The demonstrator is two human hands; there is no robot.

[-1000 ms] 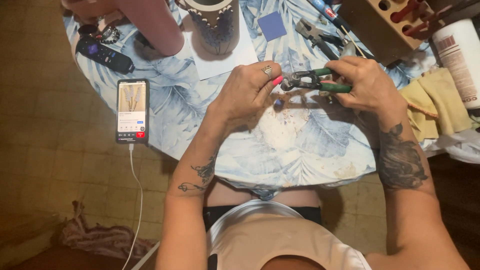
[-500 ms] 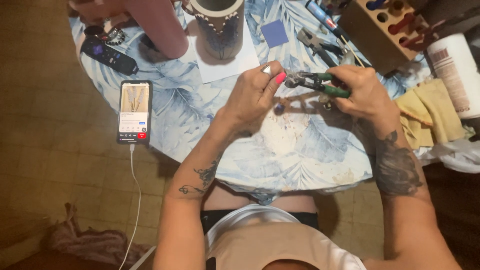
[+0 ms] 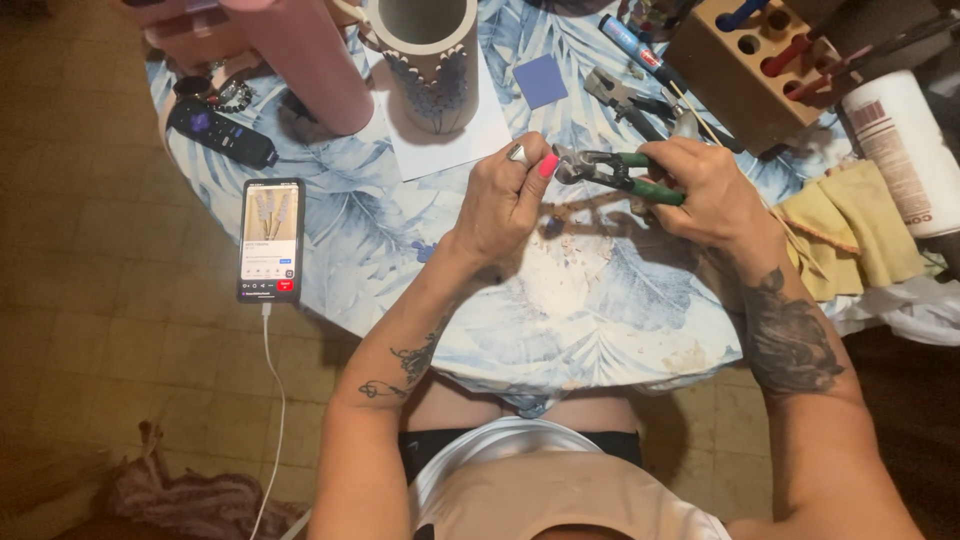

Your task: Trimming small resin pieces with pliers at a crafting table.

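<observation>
Since a second ago both hands have barely shifted: the right hand (image 3: pixel 712 190) stays clenched on the green-handled pliers (image 3: pixel 618 170), whose nose meets the left hand (image 3: pixel 512 195) pinching something too small to make out.

Leaf-print covered table (image 3: pixel 400 240), phone (image 3: pixel 270 240), remote (image 3: pixel 220 133), white paper (image 3: pixel 440 145), blue square (image 3: pixel 540 81), possibly spare pliers (image 3: pixel 625 98)

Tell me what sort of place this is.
Probably a home craft table: the right hand works green-handled pliers over a leaf-print tablecloth, with a wooden tool block and a decorated pot nearby, and a phone charging beside them.
</observation>
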